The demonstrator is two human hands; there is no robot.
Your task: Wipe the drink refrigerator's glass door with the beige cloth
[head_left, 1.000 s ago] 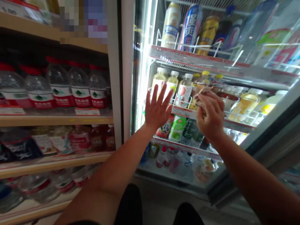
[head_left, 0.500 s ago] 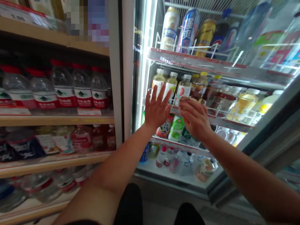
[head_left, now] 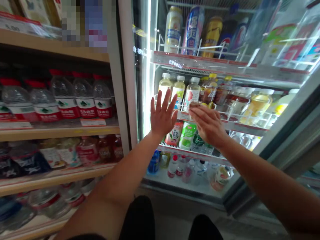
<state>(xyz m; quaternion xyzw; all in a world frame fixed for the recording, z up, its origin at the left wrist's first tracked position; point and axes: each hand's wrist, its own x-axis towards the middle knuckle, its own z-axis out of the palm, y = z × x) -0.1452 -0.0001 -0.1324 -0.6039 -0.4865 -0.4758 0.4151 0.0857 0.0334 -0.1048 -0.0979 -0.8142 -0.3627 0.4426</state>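
Note:
My left hand (head_left: 163,115) is spread flat with its fingers apart, in front of the lit drinks cooler. It appears to rest on the cooler's glass door. To its right, my right hand (head_left: 210,125) is closed, its fingers pressed together and bent. A small brownish patch shows at its fingertips, too unclear to name. Behind the hands, a bottle with a pinkish fruit label (head_left: 192,93) and a green-labelled bottle (head_left: 178,90) stand on the middle shelf. Below the hands are a red carton-like pack (head_left: 174,133) and a green pack (head_left: 187,135).
Tall cans, among them a blue one (head_left: 192,30), stand on the cooler's upper shelf. Small red-capped bottles (head_left: 172,166) are at its bottom. On the left, a wooden shelf (head_left: 55,133) carries red-capped water bottles (head_left: 81,96). A door frame (head_left: 270,146) slants along the right.
The view has shifted slightly, so the cooler and shelves sit a little further left. Both hands keep nearly the same pose, the left still spread and the right still closed.

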